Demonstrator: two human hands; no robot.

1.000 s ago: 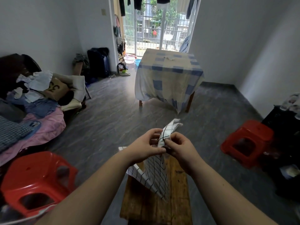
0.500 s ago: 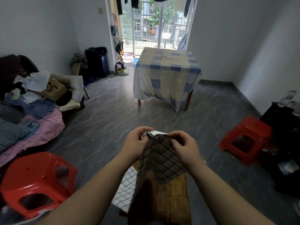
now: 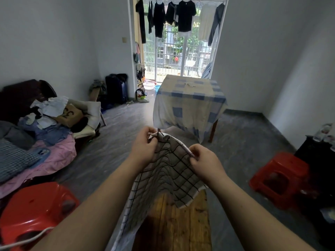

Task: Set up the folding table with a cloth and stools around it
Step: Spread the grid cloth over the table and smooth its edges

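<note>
Both my hands hold up a white cloth with a black grid (image 3: 168, 176) by its top edge. My left hand (image 3: 144, 147) pinches the left corner and my right hand (image 3: 204, 160) pinches the right one. The cloth hangs over a narrow wooden bench (image 3: 181, 223) right below me. Farther off, near the balcony door, stands the folding table (image 3: 213, 130) under a blue and cream checked cloth (image 3: 188, 104). One red plastic stool (image 3: 36, 209) sits at the lower left and another red stool (image 3: 279, 178) at the right.
A bed (image 3: 36, 142) piled with clothes and pillows fills the left side. A dark cabinet (image 3: 319, 169) with bottles stands at the right edge. Bags (image 3: 116, 89) and basins (image 3: 149, 86) lie by the balcony door, where clothes hang. Grey floor lies open between me and the table.
My hands have drawn apart and spread the bunched grid cloth open, lifting it higher. The view has tilted up.
</note>
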